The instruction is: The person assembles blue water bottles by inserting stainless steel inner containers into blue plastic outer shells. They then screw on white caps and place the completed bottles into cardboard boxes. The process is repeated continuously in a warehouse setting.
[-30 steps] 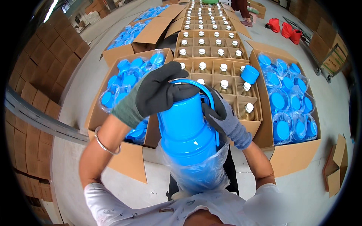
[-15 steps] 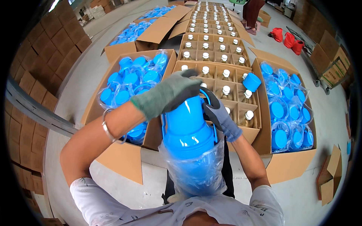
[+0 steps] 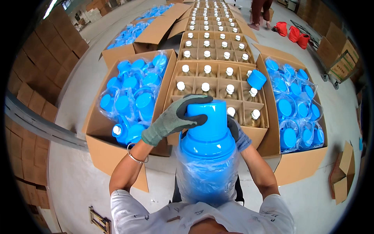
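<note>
A blue thermos flask (image 3: 208, 146) stands upright against my front, its lower body wrapped in a clear plastic bag (image 3: 206, 177). My left hand (image 3: 177, 119), in a green-grey glove with dark fingers, is closed around the flask's cup-shaped top (image 3: 210, 119). On the flask's right side, my right hand (image 3: 238, 134) grips it in a blue-grey glove; its fingers are partly hidden behind the flask. Just beyond stands a divided carton (image 3: 249, 134) of glass bottles with white caps (image 3: 230, 91). A loose blue cup (image 3: 257, 79) rests tilted on the bottles at its right.
Open cartons of bagged blue flasks stand at left (image 3: 130, 84) and right (image 3: 288, 107). More bottle cartons (image 3: 214, 35) run away from me. Stacked boxes (image 3: 39, 82) line the left. A person (image 3: 260, 13), red bags (image 3: 294, 34) and a loaded cart (image 3: 339, 58) are at far right.
My left hand has moved down from the flask's handle to its cup-shaped top, which now shows. My right hand has moved lower on the flask's side. The handle is mostly out of sight.
</note>
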Demonstrator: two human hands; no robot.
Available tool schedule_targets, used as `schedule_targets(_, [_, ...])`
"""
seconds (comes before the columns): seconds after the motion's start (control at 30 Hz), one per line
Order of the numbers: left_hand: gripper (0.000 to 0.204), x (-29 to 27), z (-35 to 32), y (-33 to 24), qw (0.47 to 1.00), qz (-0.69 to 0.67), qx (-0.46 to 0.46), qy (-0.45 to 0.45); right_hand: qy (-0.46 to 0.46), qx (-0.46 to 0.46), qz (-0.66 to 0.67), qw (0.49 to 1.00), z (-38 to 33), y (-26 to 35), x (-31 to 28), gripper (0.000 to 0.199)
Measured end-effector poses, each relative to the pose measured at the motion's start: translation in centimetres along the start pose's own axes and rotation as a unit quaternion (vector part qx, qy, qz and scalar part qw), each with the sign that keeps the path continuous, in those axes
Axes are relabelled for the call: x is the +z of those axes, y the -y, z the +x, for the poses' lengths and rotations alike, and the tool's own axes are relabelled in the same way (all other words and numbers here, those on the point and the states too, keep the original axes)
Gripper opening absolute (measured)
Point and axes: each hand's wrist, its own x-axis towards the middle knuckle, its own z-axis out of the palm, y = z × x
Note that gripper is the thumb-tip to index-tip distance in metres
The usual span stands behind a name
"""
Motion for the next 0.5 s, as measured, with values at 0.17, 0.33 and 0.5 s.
schedule_targets(0.17, [0.053, 1.4, 0.3, -0.9, 0.991, 0.108, 0.070, -0.046, -0.063, 0.068, 0.013, 0.996, 2.0, -0.8, -2.6, 0.038])
schedule_targets(0.33, [0.056, 1.7, 0.2, 4.1, 0.983, -0.129, -0.020, -0.127, -0.070, 0.015, -0.131, 0.989, 2.5, 6.9, 3.5, 0.040])
schedule_targets(0.5, [0.060, 3.1, -0.5, 7.9, 0.959, 0.038, 0.088, -0.268, 0.033, 0.013, -0.144, 0.989, 4.3, 5.6, 4.1, 0.059])
